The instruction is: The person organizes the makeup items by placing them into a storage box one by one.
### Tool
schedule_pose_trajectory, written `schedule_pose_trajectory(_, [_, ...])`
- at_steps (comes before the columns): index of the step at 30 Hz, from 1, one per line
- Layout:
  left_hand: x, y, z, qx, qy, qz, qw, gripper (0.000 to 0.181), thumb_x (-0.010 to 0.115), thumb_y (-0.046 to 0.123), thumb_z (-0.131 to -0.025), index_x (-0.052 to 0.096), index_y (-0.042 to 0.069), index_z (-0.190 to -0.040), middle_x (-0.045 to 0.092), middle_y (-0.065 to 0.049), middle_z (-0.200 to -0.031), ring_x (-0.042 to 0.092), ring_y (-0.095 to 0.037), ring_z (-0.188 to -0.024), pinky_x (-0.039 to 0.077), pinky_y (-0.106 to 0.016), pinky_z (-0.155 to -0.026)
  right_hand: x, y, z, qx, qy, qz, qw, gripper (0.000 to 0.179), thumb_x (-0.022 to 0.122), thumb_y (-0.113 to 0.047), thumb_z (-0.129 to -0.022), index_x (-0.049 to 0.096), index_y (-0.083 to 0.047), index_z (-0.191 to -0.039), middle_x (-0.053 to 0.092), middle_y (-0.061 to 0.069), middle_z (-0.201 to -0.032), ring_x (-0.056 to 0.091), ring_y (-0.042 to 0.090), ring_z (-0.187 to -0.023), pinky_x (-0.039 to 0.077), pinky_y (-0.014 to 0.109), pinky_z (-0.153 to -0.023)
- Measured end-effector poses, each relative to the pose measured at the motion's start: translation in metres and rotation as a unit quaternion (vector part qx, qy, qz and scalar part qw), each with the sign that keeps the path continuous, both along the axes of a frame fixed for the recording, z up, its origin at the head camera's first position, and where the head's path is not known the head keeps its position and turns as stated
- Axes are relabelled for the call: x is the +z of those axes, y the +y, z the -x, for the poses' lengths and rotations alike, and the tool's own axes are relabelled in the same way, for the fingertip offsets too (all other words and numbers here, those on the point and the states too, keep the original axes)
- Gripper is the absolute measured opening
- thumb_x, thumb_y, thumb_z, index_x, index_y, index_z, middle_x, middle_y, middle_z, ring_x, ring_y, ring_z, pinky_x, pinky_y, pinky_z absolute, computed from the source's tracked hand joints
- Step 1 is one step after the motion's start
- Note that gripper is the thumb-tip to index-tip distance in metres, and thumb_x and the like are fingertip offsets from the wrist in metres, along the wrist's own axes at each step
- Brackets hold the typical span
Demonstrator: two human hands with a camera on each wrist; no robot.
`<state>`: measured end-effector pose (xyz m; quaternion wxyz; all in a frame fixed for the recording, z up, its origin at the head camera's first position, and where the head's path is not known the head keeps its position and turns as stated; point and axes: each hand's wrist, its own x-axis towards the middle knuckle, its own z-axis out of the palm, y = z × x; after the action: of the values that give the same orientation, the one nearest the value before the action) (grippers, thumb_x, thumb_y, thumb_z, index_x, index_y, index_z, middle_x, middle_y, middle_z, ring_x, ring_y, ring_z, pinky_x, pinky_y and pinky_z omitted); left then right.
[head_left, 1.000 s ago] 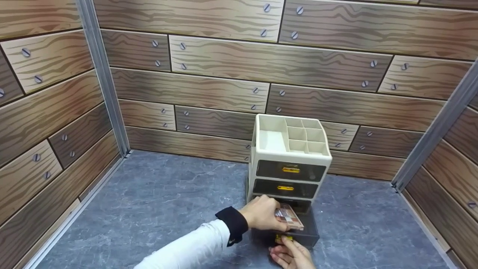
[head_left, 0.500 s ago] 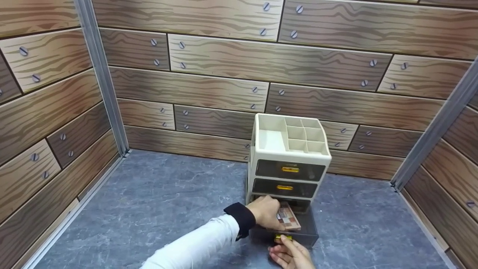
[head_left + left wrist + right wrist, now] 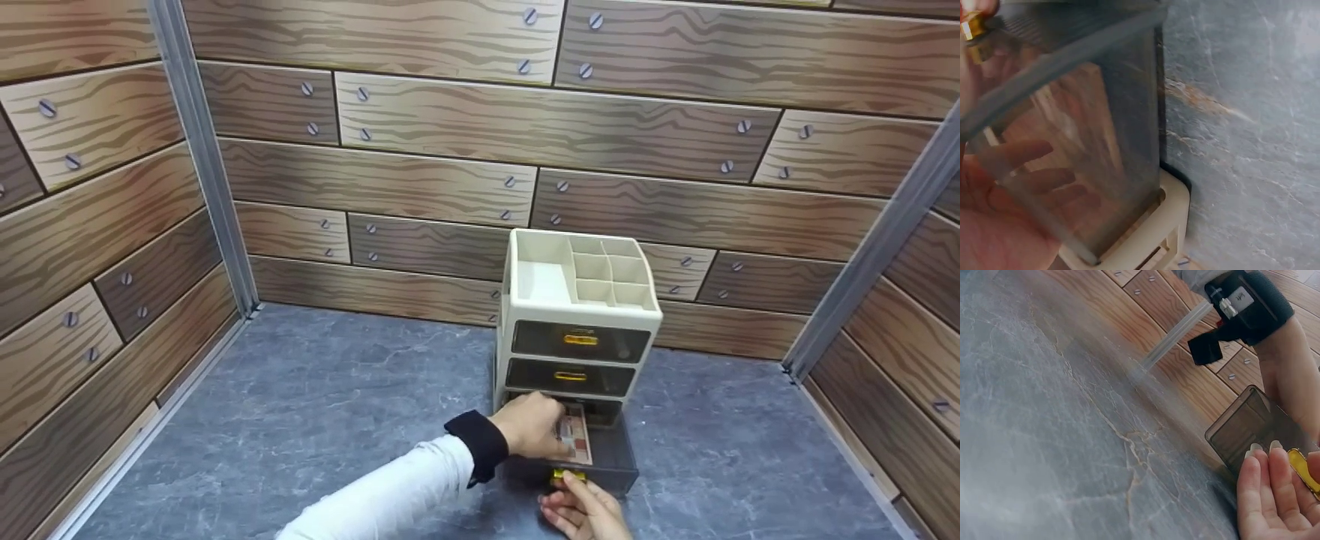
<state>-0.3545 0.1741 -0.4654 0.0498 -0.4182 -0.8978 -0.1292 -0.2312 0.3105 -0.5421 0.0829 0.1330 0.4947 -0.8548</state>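
A cream desktop organizer point(image 3: 581, 311) stands on the grey marbled surface with its bottom smoky clear drawer point(image 3: 616, 457) pulled out. Inside that drawer lies an eyeshadow palette point(image 3: 579, 442) with brown and reddish pans, partly covered by my left hand point(image 3: 529, 425). My left thumb and fingers are at the palette's left side and hold it. In the left wrist view, the left fingers point(image 3: 1044, 180) show through the drawer's clear wall in front of the palette point(image 3: 1081, 104). My right hand point(image 3: 589, 510) pinches the drawer's yellow handle point(image 3: 557, 478) between thumb and finger.
Two more dark drawers point(image 3: 570, 377) with yellow handles are closed above. The organizer's top has a tray and several small compartments point(image 3: 611, 270). Plank-patterned walls point(image 3: 420, 172) with metal corner posts point(image 3: 214, 165) stand behind and at both sides.
The palette has turned and come to lie flatter and straighter in the drawer, shifting slightly left. My left hand has moved a little right. My right hand stays on the handle.
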Motion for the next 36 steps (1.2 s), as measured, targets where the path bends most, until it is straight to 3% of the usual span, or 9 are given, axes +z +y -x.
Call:
schedule_pose_trajectory(6, [0.023, -0.013, -0.002, -0.009, -0.052, -0.111, 0.9924, 0.033, 0.074, 0.028, -0.094, 0.074, 0.004, -0.116, 0.079, -0.007, -0.102, 0.074, -0.014, -0.085, 0.061, -0.021, -0.076, 0.001, 0.002, 0.000, -0.011, -0.018, -0.005, 0.9998, 0.026, 0.057, -0.023, -0.109, 0.073, -0.010, -0.092, 0.074, 0.001, -0.076, 0.077, 0.018, -0.082, 0.065, 0.031, -0.084])
schedule_pose_trajectory(10, [0.051, -0.023, -0.003, -0.030, -0.066, -0.225, 0.9716, 0.029, 0.071, 0.020, -0.097, 0.070, 0.002, -0.121, 0.077, -0.005, -0.106, 0.072, -0.011, -0.090, 0.057, -0.014, -0.079, 0.002, 0.004, 0.000, -0.030, -0.036, -0.017, 0.9988, 0.027, 0.059, -0.024, -0.108, 0.073, -0.010, -0.091, 0.074, 0.003, -0.076, 0.077, 0.019, -0.080, 0.065, 0.032, -0.083])
schedule_pose_trajectory(13, [0.075, -0.030, 0.000, -0.029, -0.082, -0.310, 0.9468, 0.031, 0.070, 0.018, -0.098, 0.068, 0.004, -0.125, 0.075, -0.004, -0.113, 0.070, -0.010, -0.100, 0.056, -0.016, -0.089, 0.004, 0.004, 0.001, -0.039, -0.037, -0.019, 0.9984, 0.027, 0.059, -0.024, -0.108, 0.072, -0.009, -0.091, 0.074, 0.003, -0.075, 0.077, 0.019, -0.079, 0.065, 0.032, -0.082])
schedule_pose_trajectory(16, [0.096, -0.038, 0.005, -0.007, -0.115, -0.394, 0.9120, 0.034, 0.070, 0.017, -0.098, 0.067, 0.006, -0.130, 0.073, -0.005, -0.123, 0.068, -0.012, -0.110, 0.055, -0.021, -0.098, 0.005, 0.002, 0.002, -0.035, -0.031, -0.019, 0.9987, 0.025, 0.059, -0.025, -0.108, 0.071, -0.008, -0.094, 0.074, 0.003, -0.075, 0.077, 0.019, -0.080, 0.065, 0.032, -0.083])
schedule_pose_trajectory(21, [0.111, -0.048, 0.012, 0.035, -0.142, -0.498, 0.8549, 0.033, 0.071, 0.012, -0.094, 0.068, 0.004, -0.126, 0.073, -0.009, -0.119, 0.069, -0.013, -0.101, 0.059, -0.025, -0.089, 0.002, -0.003, 0.001, -0.029, -0.035, -0.024, 0.9987, 0.025, 0.060, -0.025, -0.108, 0.071, -0.008, -0.094, 0.073, 0.004, -0.076, 0.077, 0.020, -0.080, 0.065, 0.032, -0.083])
schedule_pose_trajectory(25, [0.116, -0.048, 0.025, 0.074, -0.123, -0.527, 0.8376, 0.033, 0.072, 0.010, -0.092, 0.069, 0.003, -0.124, 0.070, -0.008, -0.119, 0.066, -0.016, -0.100, 0.059, -0.030, -0.089, 0.001, -0.003, 0.000, -0.036, -0.035, -0.021, 0.9985, 0.025, 0.059, -0.024, -0.108, 0.071, -0.008, -0.093, 0.073, 0.003, -0.075, 0.077, 0.020, -0.080, 0.065, 0.032, -0.082])
schedule_pose_trajectory(28, [0.122, -0.049, 0.039, 0.114, -0.129, -0.526, 0.8332, 0.044, 0.073, 0.014, -0.092, 0.063, 0.005, -0.134, 0.065, -0.010, -0.130, 0.062, -0.022, -0.116, 0.053, -0.038, -0.103, 0.000, -0.003, 0.000, -0.030, -0.033, -0.016, 0.9989, 0.026, 0.057, -0.022, -0.109, 0.071, -0.008, -0.093, 0.073, 0.003, -0.075, 0.077, 0.020, -0.080, 0.065, 0.032, -0.082])
schedule_pose_trajectory(32, [0.131, -0.049, 0.058, 0.139, -0.185, -0.501, 0.8339, 0.067, 0.072, 0.023, -0.094, 0.046, 0.007, -0.154, 0.052, -0.015, -0.152, 0.048, -0.029, -0.141, 0.040, -0.043, -0.121, 0.002, -0.002, 0.000, -0.021, -0.033, -0.013, 0.9991, 0.027, 0.057, -0.023, -0.109, 0.072, -0.008, -0.093, 0.074, 0.003, -0.075, 0.077, 0.020, -0.081, 0.065, 0.032, -0.082])
schedule_pose_trajectory(36, [0.134, -0.045, 0.074, 0.135, -0.290, -0.498, 0.8062, 0.083, 0.069, 0.027, -0.097, 0.026, 0.010, -0.165, 0.031, -0.016, -0.169, 0.032, -0.030, -0.154, 0.033, -0.044, -0.125, 0.005, -0.002, 0.001, -0.011, -0.037, -0.017, 0.9991, 0.026, 0.058, -0.024, -0.109, 0.072, -0.007, -0.094, 0.074, 0.003, -0.076, 0.077, 0.020, -0.081, 0.065, 0.033, -0.083])
